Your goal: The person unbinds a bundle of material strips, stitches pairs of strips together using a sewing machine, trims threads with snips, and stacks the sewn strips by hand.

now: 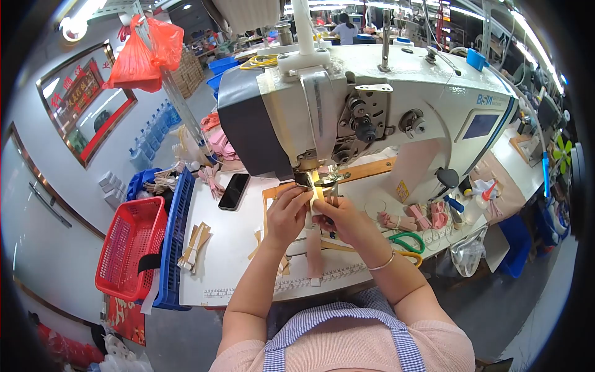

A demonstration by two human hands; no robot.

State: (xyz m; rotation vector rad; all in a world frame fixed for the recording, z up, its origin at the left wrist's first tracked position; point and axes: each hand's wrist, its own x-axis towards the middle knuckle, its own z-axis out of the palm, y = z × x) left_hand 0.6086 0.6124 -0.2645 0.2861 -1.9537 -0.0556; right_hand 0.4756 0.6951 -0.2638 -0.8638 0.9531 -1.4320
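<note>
Both hands meet under the needle area of a white industrial sewing machine (421, 99). My left hand (288, 212) pinches the left side of a small pale strip (315, 198), lit yellow by the machine's lamp. From the right, the thumb and fingers of my right hand (342, 217) are closed on the same strip. Its far end runs toward the presser foot, where the needle cannot be made out. Below my hands a pinkish strap (314, 254) lies lengthwise on the table; whether it joins the strip is hidden.
A phone (234, 191) and a tied bundle of tan strips (196, 247) lie left. Green-handled scissors (407, 242) and pink bundles (419, 216) are right. A ruler tape (291, 282) runs along the front edge. Red (118, 273) and blue baskets (170, 248) stand beside the table.
</note>
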